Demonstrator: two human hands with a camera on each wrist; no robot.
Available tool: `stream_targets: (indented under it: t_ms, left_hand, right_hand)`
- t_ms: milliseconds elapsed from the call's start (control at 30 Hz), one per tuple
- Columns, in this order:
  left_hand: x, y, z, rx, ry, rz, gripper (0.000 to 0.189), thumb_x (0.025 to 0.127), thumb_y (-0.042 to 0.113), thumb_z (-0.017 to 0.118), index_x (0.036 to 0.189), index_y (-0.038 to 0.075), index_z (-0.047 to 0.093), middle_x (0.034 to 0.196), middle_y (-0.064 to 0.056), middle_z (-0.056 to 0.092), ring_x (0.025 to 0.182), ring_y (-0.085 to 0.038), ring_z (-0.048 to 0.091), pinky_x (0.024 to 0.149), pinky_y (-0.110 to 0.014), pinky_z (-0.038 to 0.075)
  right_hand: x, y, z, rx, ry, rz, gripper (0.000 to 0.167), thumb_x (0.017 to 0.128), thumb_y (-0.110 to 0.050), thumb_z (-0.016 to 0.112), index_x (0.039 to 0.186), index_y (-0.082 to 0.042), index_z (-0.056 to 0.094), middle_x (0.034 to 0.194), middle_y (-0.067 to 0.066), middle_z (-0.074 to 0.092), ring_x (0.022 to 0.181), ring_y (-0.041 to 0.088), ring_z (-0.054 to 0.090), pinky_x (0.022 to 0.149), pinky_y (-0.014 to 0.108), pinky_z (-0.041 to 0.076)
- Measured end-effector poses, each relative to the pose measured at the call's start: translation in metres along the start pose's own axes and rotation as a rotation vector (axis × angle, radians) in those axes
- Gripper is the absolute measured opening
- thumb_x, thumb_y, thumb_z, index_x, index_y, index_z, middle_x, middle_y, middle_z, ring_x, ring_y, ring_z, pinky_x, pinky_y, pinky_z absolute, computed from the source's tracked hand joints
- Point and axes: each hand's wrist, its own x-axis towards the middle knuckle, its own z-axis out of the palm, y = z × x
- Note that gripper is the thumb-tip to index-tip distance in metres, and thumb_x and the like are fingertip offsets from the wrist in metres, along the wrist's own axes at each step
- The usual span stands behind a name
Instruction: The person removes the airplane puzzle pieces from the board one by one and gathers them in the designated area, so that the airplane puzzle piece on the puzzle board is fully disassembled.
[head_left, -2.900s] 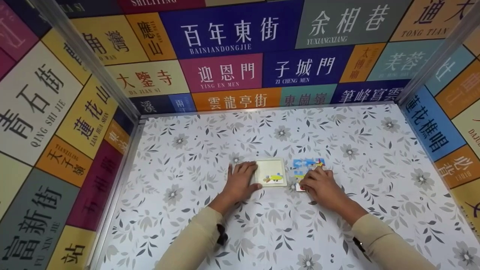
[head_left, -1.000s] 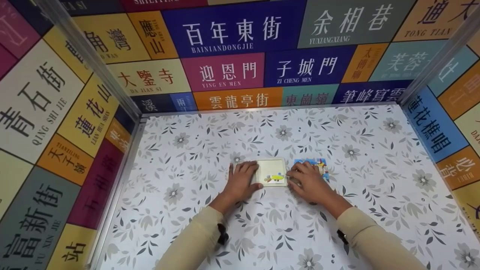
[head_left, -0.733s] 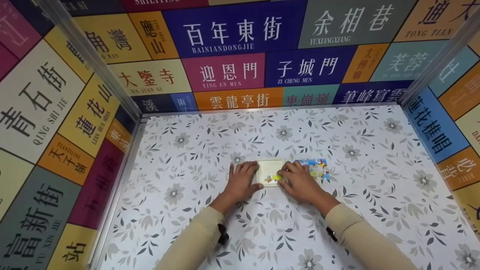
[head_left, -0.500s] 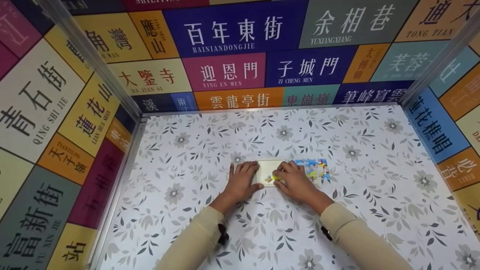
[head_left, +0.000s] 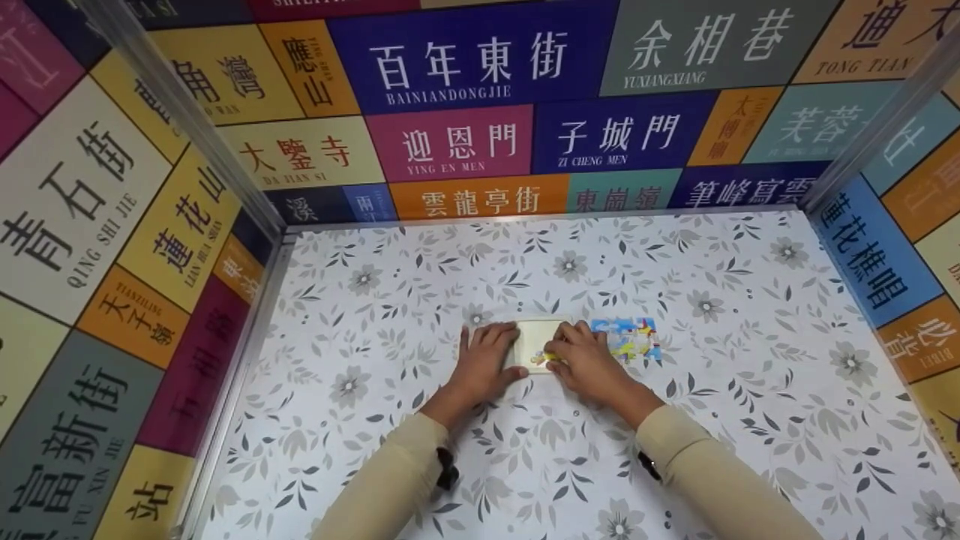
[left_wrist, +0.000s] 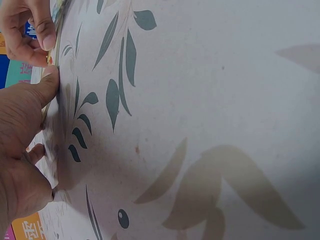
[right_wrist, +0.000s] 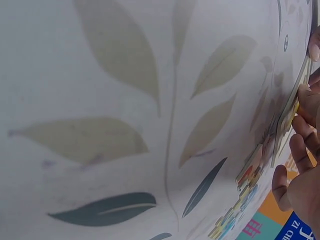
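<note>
A shallow pale puzzle tray [head_left: 534, 334] lies flat on the table, a few colourful jigsaw pieces [head_left: 538, 359] along its near side. My left hand [head_left: 482, 361] rests on the tray's left side, fingers spread toward the far edge and thumb at the near edge. In the left wrist view, that thumb [left_wrist: 49, 84] presses the tray's rim. My right hand [head_left: 589, 364] is over the tray's near right corner, fingertips together on a jigsaw piece that they mostly cover. Right of the tray, several blue and yellow jigsaw pieces [head_left: 627, 336] lie close together; the right wrist view shows these pieces [right_wrist: 242, 202] too.
A white cloth with grey leaves and flowers [head_left: 420, 285] covers the table. Panels with coloured street-name blocks [head_left: 450, 142] stand behind and on both sides, with a metal post [head_left: 187, 112] at the left corner.
My right hand has moved left from the loose pieces to the tray, bringing a piece with it, and now stays at the near right corner. My left hand has stayed in place.
</note>
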Motion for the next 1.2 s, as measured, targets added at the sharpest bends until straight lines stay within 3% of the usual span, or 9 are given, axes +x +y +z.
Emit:
stream_targets:
  t_ms: [300, 700, 1200]
  left_hand:
    - [0.0016, 0.0007, 0.0012, 0.044, -0.021, -0.022, 0.071, 0.104, 0.047, 0.074, 0.164, 0.016, 0.051, 0.174, -0.002, 0.045, 0.161, -0.03, 0.039, 0.135, -0.074, 0.015]
    - [0.0011, 0.0002, 0.0005, 0.037, -0.015, -0.011, 0.071, 0.104, 0.046, 0.074, 0.164, 0.016, 0.051, 0.173, -0.003, 0.046, 0.16, -0.032, 0.04, 0.134, -0.076, 0.015]
    - [0.0006, 0.0001, 0.001, 0.034, -0.018, -0.022, 0.071, 0.105, 0.046, 0.074, 0.165, 0.016, 0.051, 0.174, -0.003, 0.045, 0.161, -0.032, 0.04, 0.135, -0.075, 0.015]
  right_hand:
    - [-0.0015, 0.0008, 0.0018, 0.016, -0.01, 0.018, 0.017, 0.102, -0.017, 0.08, 0.118, -0.01, 0.077, 0.115, 0.01, 0.061, 0.105, 0.031, 0.05, 0.082, 0.051, 0.043]
    - [-0.0022, -0.0005, 0.0034, 0.009, -0.017, 0.023, 0.017, 0.104, -0.017, 0.078, 0.119, -0.011, 0.076, 0.117, 0.01, 0.063, 0.107, 0.031, 0.052, 0.084, 0.053, 0.044]
    - [-0.002, -0.0031, 0.0014, 0.04, -0.024, -0.007, 0.025, 0.104, -0.014, 0.076, 0.129, -0.012, 0.077, 0.122, 0.007, 0.067, 0.111, 0.028, 0.056, 0.088, 0.046, 0.044]
